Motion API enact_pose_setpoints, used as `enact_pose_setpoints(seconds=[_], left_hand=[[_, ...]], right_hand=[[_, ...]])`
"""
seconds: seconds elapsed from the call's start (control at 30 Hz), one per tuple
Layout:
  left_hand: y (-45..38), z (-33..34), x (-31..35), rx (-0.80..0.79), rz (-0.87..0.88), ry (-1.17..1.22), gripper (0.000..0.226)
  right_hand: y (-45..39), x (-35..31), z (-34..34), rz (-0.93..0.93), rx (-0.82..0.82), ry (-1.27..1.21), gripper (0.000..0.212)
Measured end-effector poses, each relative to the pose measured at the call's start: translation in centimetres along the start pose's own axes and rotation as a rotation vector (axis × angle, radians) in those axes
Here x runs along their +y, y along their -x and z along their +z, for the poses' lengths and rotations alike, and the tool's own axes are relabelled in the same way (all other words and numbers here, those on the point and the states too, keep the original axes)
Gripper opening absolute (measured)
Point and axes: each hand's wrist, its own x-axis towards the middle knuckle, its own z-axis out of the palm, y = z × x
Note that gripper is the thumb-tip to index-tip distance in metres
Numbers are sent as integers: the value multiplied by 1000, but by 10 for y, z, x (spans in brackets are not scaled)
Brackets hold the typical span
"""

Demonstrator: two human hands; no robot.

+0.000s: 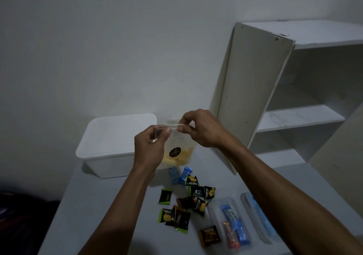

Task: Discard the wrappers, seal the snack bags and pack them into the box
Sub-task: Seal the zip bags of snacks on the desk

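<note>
- While it hangs above the table's (110, 205) far end, the clear snack bag (177, 152) holds yellow chips at its bottom and carries a dark round label on its front.
- Its top strip is pinched at both ends: the left hand (150, 146) grips the left end between thumb and curled fingers, and the right hand (200, 129) pinches the right end the same way.
- Just left of the bag sits the white box (110, 144), near the wall.
- Below the bag, small black-and-green wrapped snacks (184, 201) lie scattered on the table, with two blue wrapped pieces (180, 175) nearest the bag.
- Right of them, a clear pouch (233, 223) with blue and red bars lies flat, and another clear bag (259, 219) lies beside it.
- A white shelf unit (294, 101) stands at the right.
</note>
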Motion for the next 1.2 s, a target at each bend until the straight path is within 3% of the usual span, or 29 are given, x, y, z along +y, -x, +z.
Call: enact_pose_setpoints(seconds=[0.6,1.2], left_hand=[[-3,-4,-4,30,-30,109,9],[-7,-13,1,80,-88,164,11]], right_hand=[[9,16,-3,170,30,-377,6],[15,23,-6,309,64,-645,18]])
